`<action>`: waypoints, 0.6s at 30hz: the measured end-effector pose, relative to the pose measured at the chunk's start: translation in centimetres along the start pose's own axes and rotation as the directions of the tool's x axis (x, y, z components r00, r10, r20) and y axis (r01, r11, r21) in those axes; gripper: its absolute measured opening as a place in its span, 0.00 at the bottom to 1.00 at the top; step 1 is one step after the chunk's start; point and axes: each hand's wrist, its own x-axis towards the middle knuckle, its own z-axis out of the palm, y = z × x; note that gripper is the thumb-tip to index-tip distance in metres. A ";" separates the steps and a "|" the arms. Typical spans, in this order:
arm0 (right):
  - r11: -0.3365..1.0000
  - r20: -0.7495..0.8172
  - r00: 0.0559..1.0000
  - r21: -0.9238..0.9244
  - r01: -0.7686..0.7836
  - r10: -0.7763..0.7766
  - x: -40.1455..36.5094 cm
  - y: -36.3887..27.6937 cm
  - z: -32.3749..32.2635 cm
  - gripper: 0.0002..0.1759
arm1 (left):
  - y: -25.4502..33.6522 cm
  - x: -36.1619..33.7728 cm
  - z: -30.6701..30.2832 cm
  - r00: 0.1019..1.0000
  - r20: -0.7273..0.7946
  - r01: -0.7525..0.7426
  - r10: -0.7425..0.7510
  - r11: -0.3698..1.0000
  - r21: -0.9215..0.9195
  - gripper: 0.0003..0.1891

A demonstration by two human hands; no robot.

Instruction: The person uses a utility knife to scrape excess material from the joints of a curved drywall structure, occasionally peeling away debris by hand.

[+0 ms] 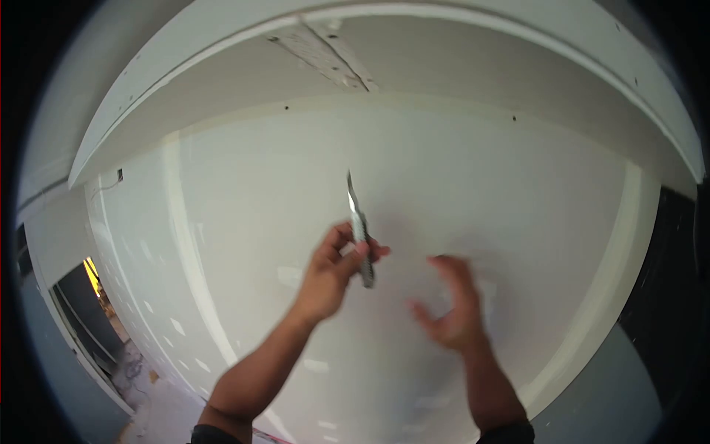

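Observation:
My left hand (330, 270) grips a knife (359, 229) with a patterned grey handle, its narrow, slightly curved blade pointing up. Thumb and fingers close around the handle, whose lower end sticks out below them. To the right, my right hand (455, 311) is raised with thumb and fingers apart, somewhat smeared by motion. Nothing shows between its fingers, and it is apart from the knife. Both hands are in front of a pale wall panel (444, 177).
Overhead, a lowered ceiling edge (222, 46) curves across, with a rough patched strip (325, 55) beneath it. Light filler bands (185, 237) run down the wall. At lower left a doorway (85, 311) opens beside a littered floor (151, 377). A wire (107, 186) pokes from the wall.

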 end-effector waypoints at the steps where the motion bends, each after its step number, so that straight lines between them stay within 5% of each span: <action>1: 0.999 0.100 0.995 0.046 -0.007 0.003 0.7 -2.9 0.9 0.39 | -0.4 -0.8 0.9 1.000 0.013 0.010 -0.009 0.997 -0.072 0.16; 5: 0.996 0.127 0.990 -0.052 0.072 -0.065 3.3 -4.7 3.4 0.40 | -0.7 -1.6 3.5 0.991 -0.107 -0.099 0.085 0.986 -0.132 0.16; 8: 0.999 0.142 0.990 -0.041 -0.007 0.012 5.0 -3.8 4.7 0.33 | 1.0 -1.7 3.6 0.981 -0.181 -0.070 0.065 0.997 -0.022 0.18; 13: 0.928 -0.004 0.951 -0.221 0.300 -0.308 12.6 -2.2 2.6 0.14 | 6.9 0.2 1.9 0.975 -0.097 -0.151 0.197 0.922 0.358 0.24; 14: 0.907 -0.100 0.937 -0.304 0.291 -0.334 14.5 -1.9 2.0 0.12 | 10.3 -0.3 1.6 0.908 -0.065 -0.335 0.415 0.809 0.483 0.17; 16: 0.850 -0.110 0.906 -0.409 0.333 -0.408 18.2 -1.7 -0.2 0.15 | 15.2 0.6 -0.2 0.550 -0.030 -0.668 0.834 0.462 0.584 0.06; 18: 0.798 -0.128 0.872 -0.482 0.362 -0.473 21.0 -0.8 -1.4 0.16 | 21.6 0.9 -0.7 0.237 0.061 -0.780 0.970 0.152 0.607 0.08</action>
